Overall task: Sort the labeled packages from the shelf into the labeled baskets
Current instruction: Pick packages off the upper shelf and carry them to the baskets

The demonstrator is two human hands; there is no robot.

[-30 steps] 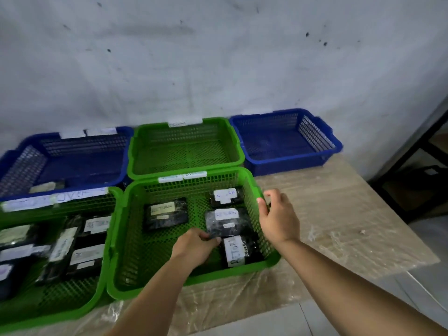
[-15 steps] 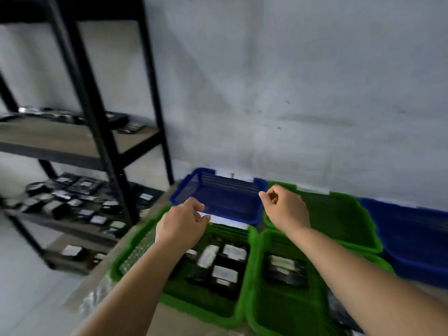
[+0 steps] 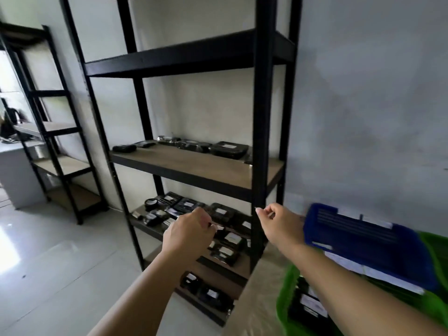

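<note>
Hands first: my left hand and right hand hang loosely curled, holding nothing I can see. Some packages already lie in the green basket; many labeled packages wait on the shelf. Labels are too blurred to read, baskets cut off.

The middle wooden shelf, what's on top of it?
Black packages sit along the back of the wooden shelf. The black post covers part of one.

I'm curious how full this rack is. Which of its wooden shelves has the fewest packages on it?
The waist-high shelf: only a few dark packages line its back edge, front bare. The lower shelf by the left hand is crowded.
</note>
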